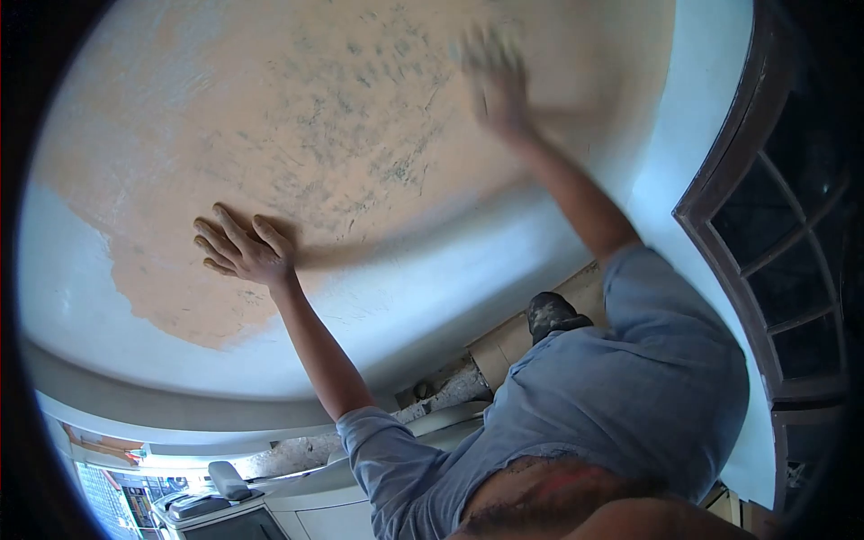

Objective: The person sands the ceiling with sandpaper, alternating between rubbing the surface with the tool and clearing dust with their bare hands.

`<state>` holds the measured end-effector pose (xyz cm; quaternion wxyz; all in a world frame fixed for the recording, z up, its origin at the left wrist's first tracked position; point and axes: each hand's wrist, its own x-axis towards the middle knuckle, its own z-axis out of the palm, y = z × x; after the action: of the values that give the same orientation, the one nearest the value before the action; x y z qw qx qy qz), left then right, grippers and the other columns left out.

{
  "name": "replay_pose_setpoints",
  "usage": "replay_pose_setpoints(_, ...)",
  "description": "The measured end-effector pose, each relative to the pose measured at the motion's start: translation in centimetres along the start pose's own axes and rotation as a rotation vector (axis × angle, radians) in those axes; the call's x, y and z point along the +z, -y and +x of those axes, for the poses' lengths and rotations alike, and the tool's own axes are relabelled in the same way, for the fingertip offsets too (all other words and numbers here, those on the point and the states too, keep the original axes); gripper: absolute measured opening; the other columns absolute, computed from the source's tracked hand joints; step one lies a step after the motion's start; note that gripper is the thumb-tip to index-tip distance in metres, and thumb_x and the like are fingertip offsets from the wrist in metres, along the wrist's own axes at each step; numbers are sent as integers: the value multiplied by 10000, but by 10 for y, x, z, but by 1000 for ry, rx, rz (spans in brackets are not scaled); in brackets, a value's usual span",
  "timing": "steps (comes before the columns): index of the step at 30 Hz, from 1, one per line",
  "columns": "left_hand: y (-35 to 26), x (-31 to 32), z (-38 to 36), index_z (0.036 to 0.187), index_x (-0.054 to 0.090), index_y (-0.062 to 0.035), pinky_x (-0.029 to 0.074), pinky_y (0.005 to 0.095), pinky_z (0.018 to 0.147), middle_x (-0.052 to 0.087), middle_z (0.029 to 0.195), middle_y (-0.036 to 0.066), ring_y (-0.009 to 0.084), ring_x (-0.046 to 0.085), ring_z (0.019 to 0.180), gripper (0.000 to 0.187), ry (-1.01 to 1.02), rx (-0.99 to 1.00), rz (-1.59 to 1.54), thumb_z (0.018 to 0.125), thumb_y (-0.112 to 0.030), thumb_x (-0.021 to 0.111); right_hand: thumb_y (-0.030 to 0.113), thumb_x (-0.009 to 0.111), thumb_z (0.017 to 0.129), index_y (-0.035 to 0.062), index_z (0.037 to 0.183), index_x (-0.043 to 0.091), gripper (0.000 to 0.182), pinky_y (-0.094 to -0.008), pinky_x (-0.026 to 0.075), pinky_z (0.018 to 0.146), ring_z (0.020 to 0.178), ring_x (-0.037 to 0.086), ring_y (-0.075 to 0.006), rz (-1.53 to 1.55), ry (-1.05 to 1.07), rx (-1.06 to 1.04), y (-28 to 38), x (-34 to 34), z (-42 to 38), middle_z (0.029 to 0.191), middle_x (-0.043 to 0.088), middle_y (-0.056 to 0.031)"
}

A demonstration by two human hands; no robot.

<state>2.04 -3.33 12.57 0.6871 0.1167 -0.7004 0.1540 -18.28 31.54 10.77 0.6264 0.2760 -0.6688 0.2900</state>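
Note:
My left hand (241, 252) lies flat on the wall with its fingers spread and nothing in it. Under it is a broad peach-coloured patch (193, 171) with dark scuff marks in its middle. Higher up and to the right, my right hand (497, 79) is smeared by motion. Its fingers look stretched out, and it is over or against the same patch; contact cannot be made out. Pale blue-white wall (67, 279) shows around the patch. The left fingertips look coated with something brownish.
A brown-framed window with dark panes (756, 220) stands at the right. My shoe (551, 315) is on the floor by the wall's foot. Along the lower left are a pale ledge (171, 405) and a white car-like body with a side mirror (229, 481).

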Motion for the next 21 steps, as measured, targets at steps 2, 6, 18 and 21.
replay_pose_setpoints(2,1,0,-1,1428,480,-143,142,526,1152,355,1522,166,346,297,1420,587,-12,18,21,984,-506,351,137,470,922,166,1199,673,344,-486,229,1139,1317,472,-282,144,43,-41,8,8,-104,1335,582,-111)
replay_pose_setpoints(6,4,-4,1,1419,493,-141,141,522,1153,376,1509,172,347,304,1416,587,-9,47,32,984,-505,343,129,488,918,175,1137,704,311,-448,292,1114,1288,504,-204,131,105,-287,-7,-2,-49,1308,610,-57)
replay_pose_setpoints(18,5,0,-1,1408,501,-116,44,477,1178,353,1516,189,329,251,1443,586,13,31,-2,989,-493,340,132,508,916,195,1252,640,366,-456,205,1158,1347,430,-219,46,82,-64,56,7,-12,1385,550,-39)
replay_pose_setpoints(21,8,-1,-2,1399,511,-108,0,457,1185,349,1516,196,311,219,1458,590,18,35,5,988,-493,337,150,481,933,205,1242,650,357,-469,213,1153,1342,440,-211,144,108,-77,57,24,-136,1393,547,-33)
